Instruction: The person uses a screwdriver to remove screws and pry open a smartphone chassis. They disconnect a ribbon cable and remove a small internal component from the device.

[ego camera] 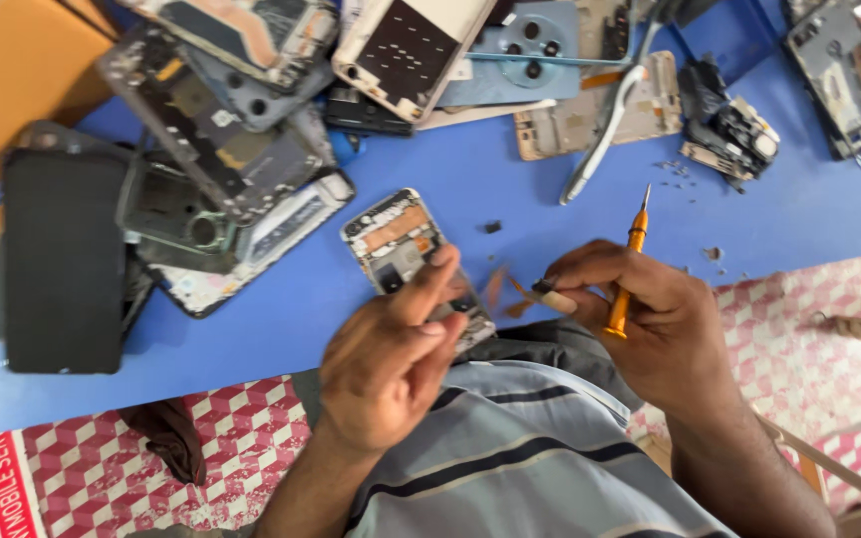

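Near the front edge of the blue table [510,189], at its middle: one opened phone [413,261], back cover off, inner parts and a copper-coloured strip showing, lying tilted with its top toward the far left. Left hand [391,364] closed around the phone's lower end, forefinger stretched along its right side. Right hand [640,314] just beside the phone, to its right, not touching it; fingers curled around an orange screwdriver [628,267], tip pointing away toward the far edge, while thumb and forefinger pinch a small dark part [542,287]. Small copper scraps [506,294] lie between the two hands. Far edge of table: a heap of stripped phone frames [221,130], back covers and a light blue cover [515,50] with round camera holes; white tweezers [605,125] right of centre. Left edge: a black phone [64,259], face down. Front edge borders a red-and-white patterned floor [799,349]; a dark cloth [166,438] lies on it at lower left. Person wears a striped shirt [510,458].
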